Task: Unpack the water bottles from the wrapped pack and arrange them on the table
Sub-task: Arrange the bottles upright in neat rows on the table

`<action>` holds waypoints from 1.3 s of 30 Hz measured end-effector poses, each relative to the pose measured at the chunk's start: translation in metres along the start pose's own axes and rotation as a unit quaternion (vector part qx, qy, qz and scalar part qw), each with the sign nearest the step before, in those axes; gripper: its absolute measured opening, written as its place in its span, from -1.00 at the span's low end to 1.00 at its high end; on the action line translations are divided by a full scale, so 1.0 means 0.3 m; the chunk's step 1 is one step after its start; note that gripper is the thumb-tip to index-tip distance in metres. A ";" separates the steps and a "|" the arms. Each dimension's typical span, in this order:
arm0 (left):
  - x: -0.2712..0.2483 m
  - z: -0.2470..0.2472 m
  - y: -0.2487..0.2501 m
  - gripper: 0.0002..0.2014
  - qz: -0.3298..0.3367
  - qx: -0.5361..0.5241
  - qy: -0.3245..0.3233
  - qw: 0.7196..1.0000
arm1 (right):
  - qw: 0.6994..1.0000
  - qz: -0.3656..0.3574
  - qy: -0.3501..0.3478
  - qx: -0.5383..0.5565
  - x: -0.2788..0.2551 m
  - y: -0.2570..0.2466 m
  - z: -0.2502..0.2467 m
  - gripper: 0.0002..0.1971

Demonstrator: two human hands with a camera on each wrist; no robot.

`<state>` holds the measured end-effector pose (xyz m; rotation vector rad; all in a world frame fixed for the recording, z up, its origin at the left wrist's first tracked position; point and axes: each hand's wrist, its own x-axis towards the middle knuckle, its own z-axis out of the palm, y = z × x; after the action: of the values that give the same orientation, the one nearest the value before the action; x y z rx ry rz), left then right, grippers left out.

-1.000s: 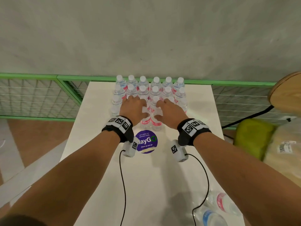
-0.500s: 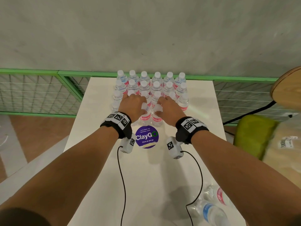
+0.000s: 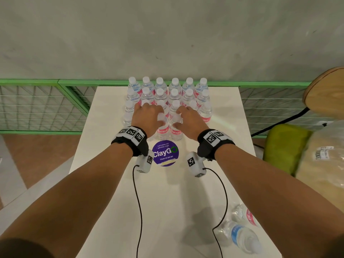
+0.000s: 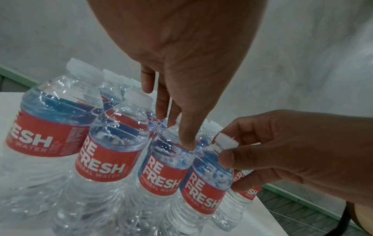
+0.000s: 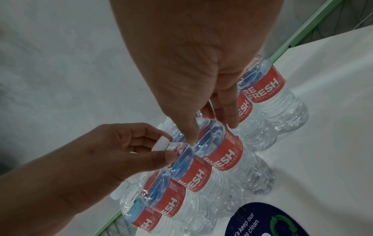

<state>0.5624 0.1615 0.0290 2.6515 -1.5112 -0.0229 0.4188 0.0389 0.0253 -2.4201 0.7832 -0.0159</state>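
At the far edge of the table (image 3: 167,202), against the green railing (image 3: 46,82), the upright bottles (image 3: 175,90) stand in tight rows, and I am working the short front row. My left hand (image 3: 149,116) is curled round the neck of the left bottle (image 3: 162,131); my right hand (image 3: 189,120) pinches the cap and neck of the right bottle (image 3: 176,132). The two stand upright and touch side by side, just beyond the purple sticker (image 3: 165,153).

To set them well, I judge I should press both flat on their bases, nudge them snug against the row behind, and let go straight upward so my knuckles do not clip the neighbouring caps. These thin bottles probably flex, so a light grip at the neck seems best.

The tabletop is smooth and white. At its near right corner two loose bottles (image 3: 240,235) lie on their sides, probably next to be stood up; I cannot make out any wrap around them. Beyond the railing is a grey wall (image 3: 167,34); off the right edge are a round wooden top (image 3: 327,90) and a green cushion (image 3: 284,142).
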 end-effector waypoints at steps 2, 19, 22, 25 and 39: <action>-0.008 -0.015 0.001 -0.49 -0.004 -0.025 0.007 1.000 | 1.000 0.012 -0.004 0.019 -0.016 -0.001 -0.022 -0.33; -0.598 -0.250 0.571 -0.60 0.030 -0.297 -0.002 0.954 | 0.984 -0.045 -0.086 -0.150 -0.707 0.214 -0.354 -0.65; -0.719 -0.233 0.702 -0.61 0.047 -0.306 -0.044 0.950 | 0.978 -0.037 -0.117 -0.169 -0.839 0.270 -0.346 -0.70; -0.820 -0.201 0.817 -0.55 0.079 -0.287 -0.098 0.950 | 0.972 -0.025 -0.137 -0.189 -0.949 0.327 -0.318 -0.69; -0.959 -0.002 1.010 -0.68 0.098 -0.124 -0.165 0.974 | 0.967 -0.051 -0.089 -0.235 -1.139 0.494 -0.195 -0.71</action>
<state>0.1555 0.2551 0.0463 2.3756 -1.7245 -0.6241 0.0469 0.0951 0.0493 -2.8534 0.6320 0.3829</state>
